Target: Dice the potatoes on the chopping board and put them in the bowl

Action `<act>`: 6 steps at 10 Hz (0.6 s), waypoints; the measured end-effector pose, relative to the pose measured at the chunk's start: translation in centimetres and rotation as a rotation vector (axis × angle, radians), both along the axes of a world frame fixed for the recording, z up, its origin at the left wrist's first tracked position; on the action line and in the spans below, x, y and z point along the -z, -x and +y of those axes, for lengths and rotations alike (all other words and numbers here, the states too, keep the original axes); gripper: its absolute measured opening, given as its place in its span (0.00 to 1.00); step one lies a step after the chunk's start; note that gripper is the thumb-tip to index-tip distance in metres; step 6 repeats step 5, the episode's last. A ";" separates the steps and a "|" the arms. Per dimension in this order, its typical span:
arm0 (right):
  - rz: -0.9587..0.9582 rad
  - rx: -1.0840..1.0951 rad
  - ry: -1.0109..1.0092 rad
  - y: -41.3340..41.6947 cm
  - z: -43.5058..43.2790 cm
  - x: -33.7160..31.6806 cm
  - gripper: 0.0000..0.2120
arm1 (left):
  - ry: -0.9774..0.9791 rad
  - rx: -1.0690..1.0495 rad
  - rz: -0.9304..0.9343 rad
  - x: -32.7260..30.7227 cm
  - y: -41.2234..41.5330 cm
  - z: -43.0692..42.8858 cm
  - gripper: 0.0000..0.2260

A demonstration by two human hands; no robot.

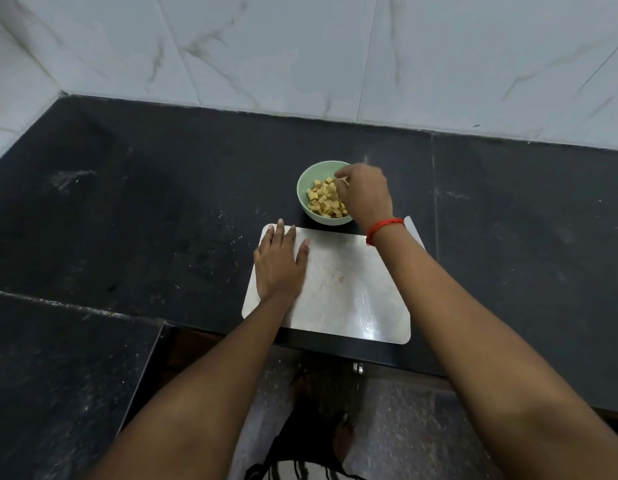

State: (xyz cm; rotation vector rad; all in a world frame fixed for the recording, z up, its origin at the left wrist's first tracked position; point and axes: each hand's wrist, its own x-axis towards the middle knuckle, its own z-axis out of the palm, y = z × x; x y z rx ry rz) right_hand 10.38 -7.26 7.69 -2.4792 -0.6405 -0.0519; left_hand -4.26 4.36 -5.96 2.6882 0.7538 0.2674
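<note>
While the white, grey-veined tiled wall fills the top of the view and the black stone table spreads below it, the work itself sits in a small patch near the table's front edge. Next in size is the pale rectangular chopping board with rounded corners, which shows only faint smears and a scrap or two, with no whole potato and no knife in sight. Just beyond its far edge stands the small pale green round bowl, about half filled with yellow diced potato cubes. By that evidence the dicing looks finished and the step in hand is the transfer into the bowl, probably its last handful. The left hand lies flat on the board's near-left corner, fingers straight and spread, steadying it and well apart from the cubes. The right hand, with a red thread band at the wrist, hangs over the bowl's right side with fingers bunched downward just above the pile; whether they pinch a piece or have nothing in them cannot be told. The next move probably calls for letting go over the bowl, then checking the board for stray bits.
</note>
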 end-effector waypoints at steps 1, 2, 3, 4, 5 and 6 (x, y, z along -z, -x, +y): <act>0.010 0.097 -0.108 0.5 -1.5 0.8 0.13 | -0.003 0.001 0.008 -0.1 0.0 0.0 0.24; 0.001 0.127 -0.192 1.3 -2.7 1.5 0.11 | 0.000 0.002 0.009 -0.1 0.0 -0.1 0.24; 0.014 0.122 -0.212 2.3 -3.2 2.0 0.11 | 0.009 0.003 0.009 -0.2 0.1 -0.2 0.24; 0.015 0.103 -0.230 2.7 -3.4 2.7 0.13 | 0.024 0.012 -0.032 -0.1 0.3 0.1 0.25; -0.029 0.111 -0.176 2.9 -3.8 3.2 0.18 | 0.069 -0.023 -0.122 -0.8 0.1 0.0 0.27; -0.029 0.111 -0.176 2.9 -3.8 3.2 0.18 | 0.069 -0.023 -0.122 -0.8 0.1 0.0 0.27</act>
